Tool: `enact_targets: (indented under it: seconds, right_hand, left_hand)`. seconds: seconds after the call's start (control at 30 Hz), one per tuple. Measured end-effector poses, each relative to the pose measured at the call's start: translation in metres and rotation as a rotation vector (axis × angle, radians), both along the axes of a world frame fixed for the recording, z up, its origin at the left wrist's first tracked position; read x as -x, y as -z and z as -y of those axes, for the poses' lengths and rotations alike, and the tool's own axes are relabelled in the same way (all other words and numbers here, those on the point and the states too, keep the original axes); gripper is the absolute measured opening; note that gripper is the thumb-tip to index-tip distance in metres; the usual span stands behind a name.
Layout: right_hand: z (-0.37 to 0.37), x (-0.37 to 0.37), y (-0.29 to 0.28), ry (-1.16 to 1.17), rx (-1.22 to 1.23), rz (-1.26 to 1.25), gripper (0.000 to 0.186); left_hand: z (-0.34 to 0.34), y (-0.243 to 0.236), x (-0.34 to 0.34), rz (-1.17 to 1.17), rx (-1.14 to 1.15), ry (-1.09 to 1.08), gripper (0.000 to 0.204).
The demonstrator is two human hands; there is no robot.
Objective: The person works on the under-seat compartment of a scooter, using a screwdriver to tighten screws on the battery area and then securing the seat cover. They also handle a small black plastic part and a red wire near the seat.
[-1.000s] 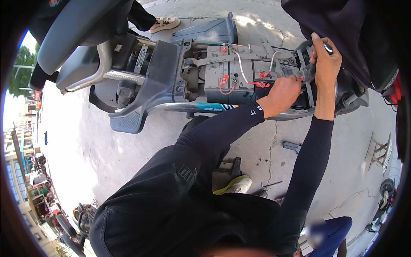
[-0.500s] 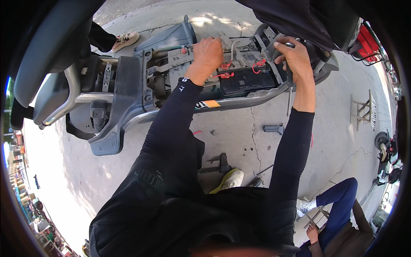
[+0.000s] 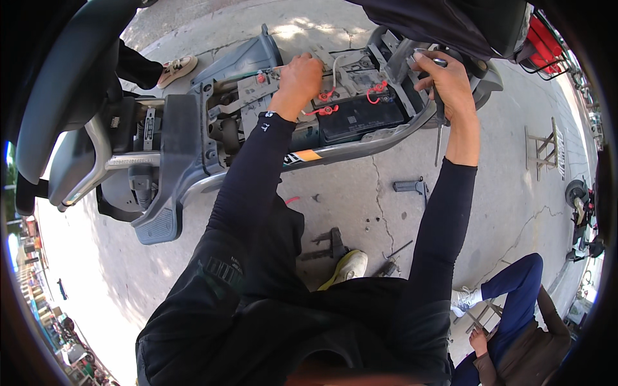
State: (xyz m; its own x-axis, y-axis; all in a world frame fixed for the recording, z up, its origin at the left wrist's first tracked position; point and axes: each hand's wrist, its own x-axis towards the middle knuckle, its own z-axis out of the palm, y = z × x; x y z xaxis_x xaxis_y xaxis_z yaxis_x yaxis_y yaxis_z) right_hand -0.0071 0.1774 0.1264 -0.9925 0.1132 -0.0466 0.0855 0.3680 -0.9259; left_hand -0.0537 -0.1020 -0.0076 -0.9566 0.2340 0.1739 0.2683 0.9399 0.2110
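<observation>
My left hand (image 3: 300, 82) is closed, knuckles up, over the open battery bay of a grey electric scooter (image 3: 212, 168). Its fingertips are hidden, so what they grip does not show; a thin rod runs out to the left beside them. My right hand (image 3: 450, 80) is raised over the scooter's right end. It grips a screwdriver (image 3: 440, 112) with a dark handle, the thin shaft pointing down along my wrist. Between my hands lies a black battery (image 3: 360, 119) with red-covered leads (image 3: 327, 110) at its terminals. A grey panel (image 3: 241, 59) leans at the scooter's far side.
On the concrete below lie a grey-blue tool (image 3: 410, 186), a dark metal bracket (image 3: 331, 244) and several small bolts. A seated person (image 3: 515, 309) is at the lower right, near a wooden stool (image 3: 544, 151). Another person's shoe (image 3: 177, 71) shows beyond the scooter.
The view has shifted a little, so the scooter sits slightly further left in it. My left hand stays over the bay; my right hand still grips the screwdriver, now slightly farther from the battery.
</observation>
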Motion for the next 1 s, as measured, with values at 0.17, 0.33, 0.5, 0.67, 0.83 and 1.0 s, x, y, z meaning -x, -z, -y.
enact_targets:
  seconds: [0.17, 0.33, 0.5, 0.67, 0.83, 1.0]
  right_hand:
    - [0.003, -0.007, 0.008, -0.129, -0.081, -0.001, 0.05]
    - [-0.002, -0.006, 0.011, -0.152, 0.012, 0.005, 0.047]
    - [-0.006, -0.002, 0.014, -0.131, 0.071, -0.002, 0.048]
    - [-0.01, -0.001, 0.014, -0.118, 0.06, -0.013, 0.05]
    - [-0.006, 0.002, 0.013, -0.149, 0.06, -0.019, 0.055]
    - [-0.015, 0.001, 0.011, -0.101, 0.091, -0.009, 0.058]
  left_hand:
    - [-0.003, -0.003, -0.001, -0.06, 0.092, 0.062, 0.016]
    - [0.005, -0.005, -0.003, -0.085, 0.146, 0.12, 0.019]
    - [0.007, -0.006, -0.002, -0.073, 0.121, 0.148, 0.021]
    - [0.007, -0.012, -0.008, -0.078, 0.09, 0.195, 0.022]
    - [0.012, -0.018, -0.014, -0.037, 0.174, 0.184, 0.022]
    - [0.002, -0.018, -0.019, -0.157, 0.197, 0.258, 0.018]
